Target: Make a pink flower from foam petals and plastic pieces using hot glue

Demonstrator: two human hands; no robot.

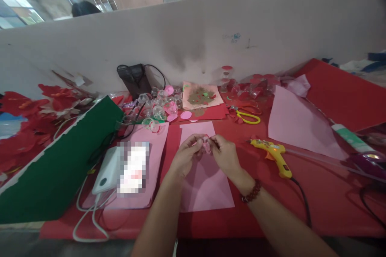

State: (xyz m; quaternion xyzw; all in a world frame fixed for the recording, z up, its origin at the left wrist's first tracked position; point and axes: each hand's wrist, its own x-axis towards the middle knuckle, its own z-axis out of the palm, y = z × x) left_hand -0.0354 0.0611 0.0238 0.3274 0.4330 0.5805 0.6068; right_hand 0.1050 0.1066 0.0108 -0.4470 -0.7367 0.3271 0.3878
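Observation:
Over a pink paper sheet (208, 186), both of my hands meet at a small clear plastic cup (206, 147) with pink and red on it. My left hand (190, 153) is closed on its left side with thumb and fingertips. From the right, my right hand (223, 153) pinches the same piece, and a dark red bead bracelet circles that wrist. The fingers partly cover the cup, so its exact shape is hard to tell. To the right lies a yellow hot glue gun (273, 152), its orange light lit.
Clear plastic cups (158, 111) and pink discs (186, 115) cluster behind. Yellow-handled scissors (249, 117) lie near a stained paper (201, 95). At left stand a green board (69, 164), a white power bank (105, 172) with cables and red fabric flowers (60, 98). A white partition (193, 40) rises behind.

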